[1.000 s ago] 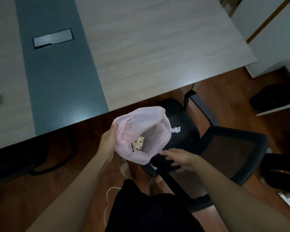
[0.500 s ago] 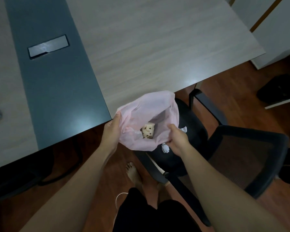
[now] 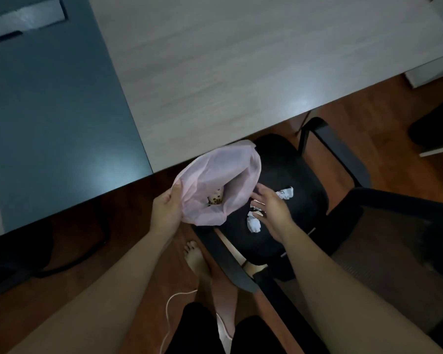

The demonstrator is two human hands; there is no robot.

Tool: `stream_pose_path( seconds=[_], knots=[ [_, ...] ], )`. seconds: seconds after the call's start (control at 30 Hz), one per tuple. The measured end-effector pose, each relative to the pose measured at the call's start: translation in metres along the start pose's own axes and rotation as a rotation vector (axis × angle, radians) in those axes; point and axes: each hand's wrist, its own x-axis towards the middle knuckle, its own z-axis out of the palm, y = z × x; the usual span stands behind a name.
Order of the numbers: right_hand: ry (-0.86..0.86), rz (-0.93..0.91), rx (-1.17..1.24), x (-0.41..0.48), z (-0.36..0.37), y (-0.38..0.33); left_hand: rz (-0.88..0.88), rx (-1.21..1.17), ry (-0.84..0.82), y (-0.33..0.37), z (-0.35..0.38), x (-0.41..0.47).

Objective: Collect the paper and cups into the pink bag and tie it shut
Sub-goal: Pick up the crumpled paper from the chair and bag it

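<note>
Over the chair seat [image 3: 287, 162], my left hand [image 3: 165, 206] grips the pink bag [image 3: 215, 175]; my right hand [image 3: 273, 209] hovers relaxed, holding nothing. Next, I'd pinch up the crumpled paper [image 3: 253, 224].

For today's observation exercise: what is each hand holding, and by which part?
Left hand grips the pink bag by its mouth's left rim. Right hand, open over crumpled paper, seems empty.

No readable text, label or number anywhere, dark marks on the crumpled paper [image 3: 285, 193] too blurred to read, cup [image 3: 215, 199] shows only brown spots
</note>
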Motion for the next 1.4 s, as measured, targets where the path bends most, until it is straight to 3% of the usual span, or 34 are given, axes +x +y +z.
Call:
stream_pose_path(
  seconds=[0.1, 0.23, 0.5, 0.63, 0.8, 0.87, 0.97, 1.03, 1.1, 1.17, 1.23, 1.3, 1.4],
  knots=[
    [0.057, 0.050, -0.114, 0.032, -0.010, 0.030, -0.098, -0.088, 0.070, -0.018, 0.012, 0.018],
    [0.057, 0.001, -0.521, 0.066, -0.019, 0.082, -0.206, -0.231, 0.175, -0.038, 0.024, 0.043],
    [-0.018, -0.011, -1.012, 0.127, -0.014, 0.155, -0.202, -0.176, 0.059, -0.073, 0.033, 0.049],
    [0.045, -0.037, -1.050, 0.136, -0.018, 0.167, -0.216, -0.165, 0.035, -0.075, 0.030, 0.043],
    [0.228, -0.047, -0.650, 0.117, -0.029, 0.153, -0.200, -0.124, 0.023, -0.059, 0.037, 0.033],
    [0.294, -0.067, -0.319, 0.105, -0.032, 0.142, -0.185, -0.098, -0.009, -0.051, 0.041, 0.029],
    [0.355, -0.048, 0.369, 0.081, -0.035, 0.103, -0.152, -0.081, -0.037, -0.043, 0.046, 0.024],
    [0.166, -0.068, 0.825, 0.061, -0.041, 0.073, -0.162, -0.117, -0.020, -0.039, 0.052, 0.021],
    [-0.126, -0.116, 1.003, 0.042, -0.042, 0.052, -0.179, -0.157, 0.001, -0.034, 0.058, 0.017],
    [-0.329, -0.118, 0.903, 0.033, -0.030, 0.039, -0.202, -0.162, 0.004, -0.029, 0.063, 0.012],
    [-0.393, -0.080, 0.609, 0.036, -0.011, 0.033, -0.227, -0.148, 0.008, -0.026, 0.065, 0.009],
    [-0.300, -0.052, 0.193, 0.049, 0.010, 0.034, -0.255, -0.152, 0.022, -0.022, 0.067, 0.008],
    [-0.179, -0.176, -0.433, 0.062, 0.031, 0.041, -0.275, -0.150, -0.001, -0.020, 0.067, 0.008]
  ],
)
